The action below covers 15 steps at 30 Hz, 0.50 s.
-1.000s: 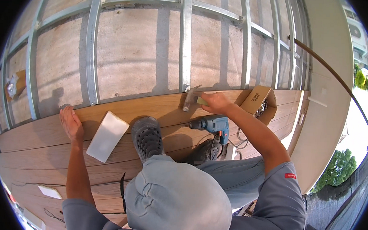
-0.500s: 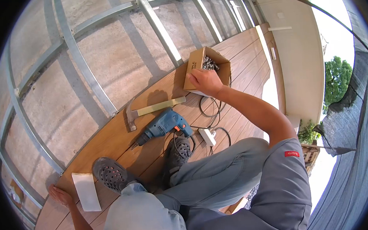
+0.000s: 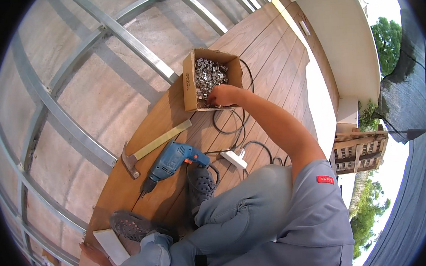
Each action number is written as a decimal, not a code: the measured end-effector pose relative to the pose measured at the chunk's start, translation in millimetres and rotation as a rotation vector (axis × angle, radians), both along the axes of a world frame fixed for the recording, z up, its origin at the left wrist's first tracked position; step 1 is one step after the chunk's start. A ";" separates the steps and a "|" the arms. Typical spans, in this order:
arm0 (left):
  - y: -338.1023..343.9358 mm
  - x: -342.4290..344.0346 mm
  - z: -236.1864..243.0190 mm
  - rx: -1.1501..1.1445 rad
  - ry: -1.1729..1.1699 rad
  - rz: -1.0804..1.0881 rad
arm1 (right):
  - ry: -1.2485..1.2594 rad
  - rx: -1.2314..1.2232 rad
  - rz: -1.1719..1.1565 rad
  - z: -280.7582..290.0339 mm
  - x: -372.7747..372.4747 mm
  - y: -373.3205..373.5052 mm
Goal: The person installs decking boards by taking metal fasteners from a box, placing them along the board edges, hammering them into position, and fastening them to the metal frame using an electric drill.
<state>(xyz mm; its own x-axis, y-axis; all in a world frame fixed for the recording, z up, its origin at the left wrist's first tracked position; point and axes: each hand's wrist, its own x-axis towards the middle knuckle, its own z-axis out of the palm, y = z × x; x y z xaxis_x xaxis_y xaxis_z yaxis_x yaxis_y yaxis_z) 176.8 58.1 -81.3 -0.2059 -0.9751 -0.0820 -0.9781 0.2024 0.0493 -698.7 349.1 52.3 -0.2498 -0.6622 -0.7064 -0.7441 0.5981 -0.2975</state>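
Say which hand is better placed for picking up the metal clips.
Probably the right hand: it reaches into the cardboard box, at the metal clips. The left hand is well away, beside the white block.

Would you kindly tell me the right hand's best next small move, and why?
The right hand should probably pinch one of the small silvery metal pieces and lift it out, since it reaches inside the open brown cardboard box that holds many; its exact grip is hidden.

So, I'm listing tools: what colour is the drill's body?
The drill body is blue; the head view shows it best.
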 end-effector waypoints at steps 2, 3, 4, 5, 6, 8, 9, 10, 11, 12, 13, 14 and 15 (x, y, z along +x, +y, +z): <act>-2.5 2.2 7.6 0.061 -0.017 -0.003 | 0.249 0.155 0.002 7.2 16.8 -17.5; 1.1 -36.3 7.4 0.198 -0.017 0.083 | 0.368 0.165 0.044 9.3 11.8 -11.8; 2.1 -57.8 20.3 0.322 -0.038 0.179 | 0.364 0.161 0.037 8.2 12.8 -13.4; -1.5 -48.1 10.6 0.318 -0.042 0.173 | 0.392 0.177 0.042 6.8 14.3 -14.6; -7.6 -32.9 10.1 0.283 -0.049 0.130 | 0.408 0.180 0.052 2.6 19.0 -20.1; -11.8 -22.8 0.2 0.252 -0.055 0.081 | 0.340 0.161 -0.017 -9.0 23.3 -19.5; -14.1 -27.5 -3.2 0.278 -0.009 0.095 | 0.285 0.151 -0.082 -14.1 23.2 -18.2; -15.3 -20.3 -5.6 0.300 0.031 0.116 | 0.275 0.144 -0.078 -18.3 26.5 -21.8; -14.9 -13.9 -11.1 0.292 0.020 0.125 | 0.347 0.158 -0.118 -22.6 29.7 -26.8; -12.0 -10.0 -15.8 0.233 0.039 0.130 | 0.415 0.167 -0.155 -29.5 34.3 -32.4; -11.5 -9.5 -17.8 0.172 0.058 0.131 | 0.504 0.147 -0.156 -40.5 31.5 -29.4; -8.4 -4.8 -13.4 0.177 0.106 0.141 | 0.462 0.138 -0.177 -41.0 33.3 -32.5; -9.5 -6.8 -11.0 0.183 0.131 0.165 | 0.462 0.111 -0.218 -43.5 30.0 -30.9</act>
